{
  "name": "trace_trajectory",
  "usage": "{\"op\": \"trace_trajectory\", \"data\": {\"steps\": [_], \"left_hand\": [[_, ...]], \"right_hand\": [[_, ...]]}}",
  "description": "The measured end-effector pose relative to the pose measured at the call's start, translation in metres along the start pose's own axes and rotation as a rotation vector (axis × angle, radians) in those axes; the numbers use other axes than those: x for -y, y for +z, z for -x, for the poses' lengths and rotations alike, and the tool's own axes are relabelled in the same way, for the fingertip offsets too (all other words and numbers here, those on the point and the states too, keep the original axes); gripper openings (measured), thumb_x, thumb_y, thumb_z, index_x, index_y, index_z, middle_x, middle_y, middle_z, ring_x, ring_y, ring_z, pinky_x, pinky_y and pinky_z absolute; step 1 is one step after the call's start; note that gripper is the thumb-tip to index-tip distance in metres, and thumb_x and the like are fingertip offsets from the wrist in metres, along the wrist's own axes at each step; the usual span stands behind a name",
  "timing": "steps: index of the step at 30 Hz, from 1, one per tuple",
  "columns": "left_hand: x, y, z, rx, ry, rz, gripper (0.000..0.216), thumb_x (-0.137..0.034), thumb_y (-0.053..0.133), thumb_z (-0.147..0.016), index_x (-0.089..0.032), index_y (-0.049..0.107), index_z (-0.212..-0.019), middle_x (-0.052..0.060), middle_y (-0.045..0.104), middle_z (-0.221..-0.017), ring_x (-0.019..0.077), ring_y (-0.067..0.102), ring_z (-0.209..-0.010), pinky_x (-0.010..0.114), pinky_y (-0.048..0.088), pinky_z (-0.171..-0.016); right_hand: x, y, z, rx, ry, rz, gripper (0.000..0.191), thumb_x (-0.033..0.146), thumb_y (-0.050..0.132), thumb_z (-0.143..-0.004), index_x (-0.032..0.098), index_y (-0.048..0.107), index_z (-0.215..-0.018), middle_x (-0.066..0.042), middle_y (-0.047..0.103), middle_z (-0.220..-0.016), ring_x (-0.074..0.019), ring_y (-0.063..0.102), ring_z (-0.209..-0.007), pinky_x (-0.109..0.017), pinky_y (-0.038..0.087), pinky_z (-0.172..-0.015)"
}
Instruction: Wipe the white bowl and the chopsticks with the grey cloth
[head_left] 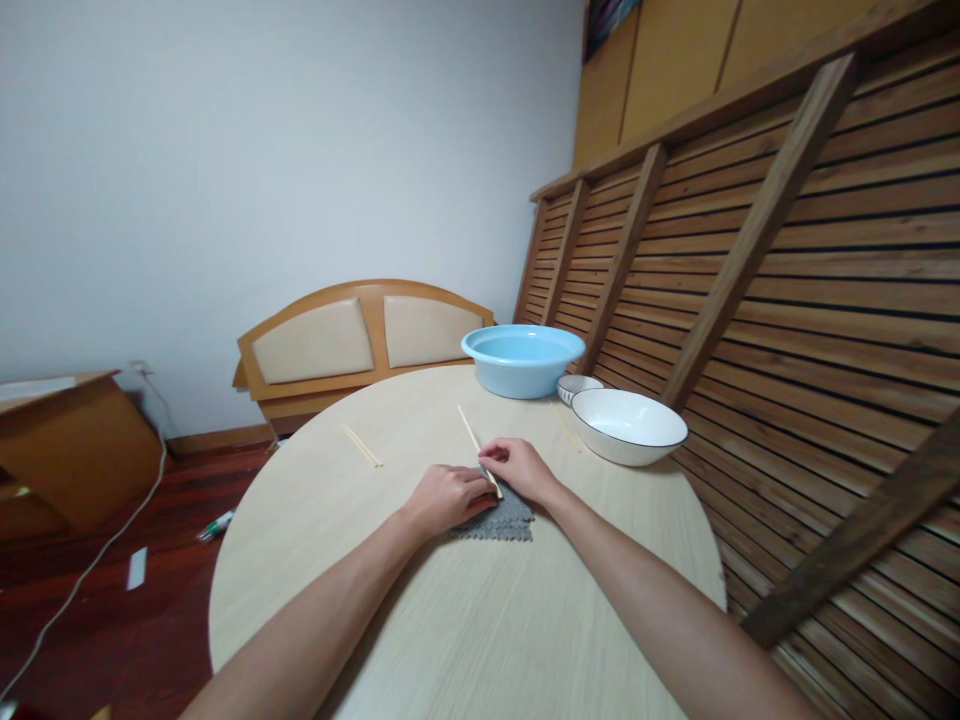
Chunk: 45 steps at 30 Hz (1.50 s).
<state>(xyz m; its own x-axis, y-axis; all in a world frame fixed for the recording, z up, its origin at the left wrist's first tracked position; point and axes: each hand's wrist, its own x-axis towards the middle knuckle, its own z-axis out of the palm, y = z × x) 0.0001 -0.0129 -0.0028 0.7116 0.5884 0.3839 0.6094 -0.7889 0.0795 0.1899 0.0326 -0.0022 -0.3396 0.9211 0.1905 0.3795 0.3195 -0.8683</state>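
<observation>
Both my hands rest near the middle of a round pale wooden table (pixel 465 610). My left hand (pixel 444 497) is closed, its fingers pressing on a folded grey cloth (pixel 501 520) that lies flat on the table. My right hand (pixel 517 467) is closed in a pinch on a pale wooden chopstick (pixel 474 440), whose near end lies on the cloth between the two hands while the far end points away to the left. Another pair of chopsticks (pixel 361 445) lies loose on the table to the left.
A light blue plastic basin (pixel 523 359) stands at the table's far edge. A large white bowl (pixel 628 425) and a small bowl (pixel 577 386) sit to the right. A slatted wooden frame (pixel 787 260) leans along the right side. A headboard (pixel 360 340) stands against the wall.
</observation>
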Motion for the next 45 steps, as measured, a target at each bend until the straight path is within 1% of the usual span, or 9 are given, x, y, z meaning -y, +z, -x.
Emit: {"op": "trace_trajectory", "data": {"steps": [3,5,9,11,15,21,29,36,45], "left_hand": [[-0.001,-0.003,-0.001,0.026,-0.033,0.014,0.027,-0.044,0.053,-0.101,-0.025,0.069,-0.113,0.001,0.075,-0.111,0.0169,0.072,-0.098,0.027,0.053,-0.081],[-0.003,-0.007,-0.001,0.031,-0.088,0.024,0.032,-0.047,0.049,-0.102,-0.024,0.068,-0.114,0.002,0.074,-0.116,0.0187,0.071,-0.102,0.029,0.054,-0.085],[-0.004,-0.015,0.000,0.048,-0.204,0.076,0.036,-0.046,0.044,-0.103,-0.023,0.068,-0.118,0.004,0.069,-0.127,0.0206,0.067,-0.113,0.034,0.055,-0.094],[-0.004,-0.017,0.001,0.080,-0.229,0.108,0.036,-0.046,0.045,-0.102,-0.023,0.069,-0.117,0.004,0.069,-0.128,0.0207,0.066,-0.115,0.034,0.054,-0.097],[-0.005,-0.017,0.002,0.118,-0.238,0.145,0.035,-0.045,0.045,-0.102,-0.025,0.071,-0.114,0.003,0.071,-0.125,0.0204,0.066,-0.115,0.034,0.053,-0.097],[-0.005,-0.018,0.001,0.123,-0.249,0.154,0.036,-0.046,0.044,-0.101,-0.025,0.071,-0.113,0.002,0.071,-0.124,0.0211,0.066,-0.114,0.035,0.053,-0.097],[-0.005,-0.017,0.002,0.122,-0.258,0.152,0.036,-0.046,0.044,-0.101,-0.025,0.071,-0.113,0.002,0.071,-0.124,0.0212,0.066,-0.114,0.035,0.053,-0.097],[-0.006,-0.018,0.002,0.126,-0.258,0.154,0.037,-0.046,0.044,-0.101,-0.025,0.071,-0.113,0.002,0.071,-0.123,0.0208,0.067,-0.114,0.035,0.053,-0.097],[-0.006,-0.020,0.003,0.118,-0.260,0.161,0.036,-0.046,0.045,-0.101,-0.025,0.072,-0.112,0.002,0.072,-0.123,0.0211,0.067,-0.113,0.035,0.054,-0.096]], "right_hand": [[-0.005,-0.004,-0.002,-0.053,0.033,0.001,0.015,0.021,0.069,-0.082,0.014,0.074,-0.094,-0.006,0.076,-0.086,-0.0173,0.071,-0.080,-0.025,0.052,-0.074],[-0.006,-0.011,-0.002,-0.086,0.059,0.077,0.016,0.020,0.067,-0.085,0.014,0.072,-0.098,-0.005,0.076,-0.086,-0.0161,0.071,-0.080,-0.024,0.051,-0.073],[-0.007,-0.032,0.000,-0.138,0.186,0.449,0.020,0.020,0.060,-0.092,0.020,0.073,-0.107,-0.002,0.078,-0.093,-0.0134,0.072,-0.085,-0.020,0.049,-0.076],[-0.007,-0.042,0.001,-0.159,0.249,0.588,0.021,0.020,0.059,-0.092,0.021,0.074,-0.107,-0.003,0.078,-0.097,-0.0149,0.072,-0.089,-0.021,0.048,-0.078],[-0.009,-0.057,0.003,-0.186,0.340,0.722,0.024,0.017,0.057,-0.093,0.018,0.076,-0.108,-0.009,0.077,-0.103,-0.0212,0.071,-0.099,-0.026,0.048,-0.083],[-0.010,-0.067,0.003,-0.162,0.412,0.895,0.030,0.014,0.050,-0.095,0.016,0.077,-0.107,-0.017,0.075,-0.108,-0.0263,0.070,-0.105,-0.031,0.047,-0.089],[-0.012,-0.068,0.001,-0.133,0.431,0.970,0.036,0.011,0.044,-0.095,0.012,0.078,-0.107,-0.022,0.073,-0.109,-0.0274,0.070,-0.104,-0.033,0.048,-0.089],[-0.017,-0.072,0.002,-0.116,0.428,0.917,0.029,0.018,0.054,-0.093,0.020,0.081,-0.101,-0.014,0.077,-0.104,-0.0216,0.070,-0.101,-0.025,0.046,-0.084],[-0.012,-0.078,0.006,-0.086,0.411,0.928,0.029,0.024,0.052,-0.097,0.020,0.081,-0.102,-0.013,0.076,-0.105,-0.0232,0.070,-0.103,-0.027,0.046,-0.084]]}}
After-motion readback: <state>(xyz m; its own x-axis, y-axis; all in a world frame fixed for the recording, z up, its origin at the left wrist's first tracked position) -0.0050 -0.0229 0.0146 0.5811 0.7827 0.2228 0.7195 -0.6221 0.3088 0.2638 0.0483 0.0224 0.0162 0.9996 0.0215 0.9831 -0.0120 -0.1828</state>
